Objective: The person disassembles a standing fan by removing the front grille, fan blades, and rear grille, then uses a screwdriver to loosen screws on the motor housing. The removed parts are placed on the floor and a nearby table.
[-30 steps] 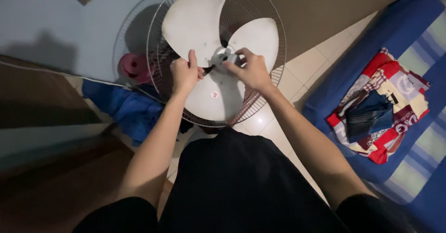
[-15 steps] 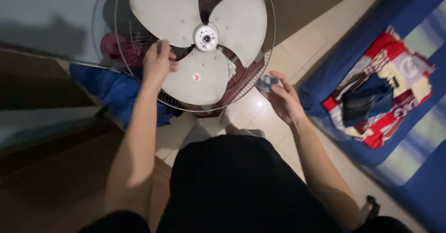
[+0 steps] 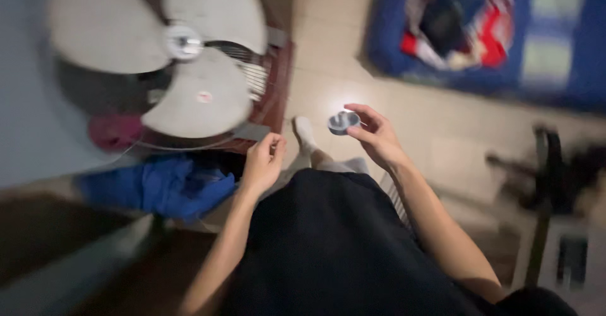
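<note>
So the right hand (image 3: 377, 137) has a small round cap (image 3: 343, 122), greyish with a hollow middle, pinched between thumb and fingertips. It sits at the tip of that grip, up over the pale tiled floor (image 3: 404, 111), well clear of anything else. There's a bright spot on the tile just past the cap.

Off to the left of the grip, the left hand (image 3: 263, 163) is loosely curled, fingers drawn in, holding nothing as far as I can see. It hovers just beside the lower edge of the fan (image 3: 189, 70). The fan has three white blades (image 3: 202, 101) with a shiny hub (image 3: 183, 41) in the middle and no front guard on it, just the rear wire grille (image 3: 252, 70) showing behind the blades. It's pretty blurred, so I can't make out much more.

Below the left hand there's a crumpled blue cloth (image 3: 161, 187) on the floor, and something pink (image 3: 117, 130) beyond it under the fan, too smeared to tell what.

Between the two hands a foot in a white sock (image 3: 306, 136) pokes out from a black garment (image 3: 334, 246).

Far up and to the right of the cap is a blue mat (image 3: 568, 57) with a heap of red, white and dark fabric (image 3: 454, 19) on it. A dark stand-like thing (image 3: 549, 183) sits at the right edge, blurry.
</note>
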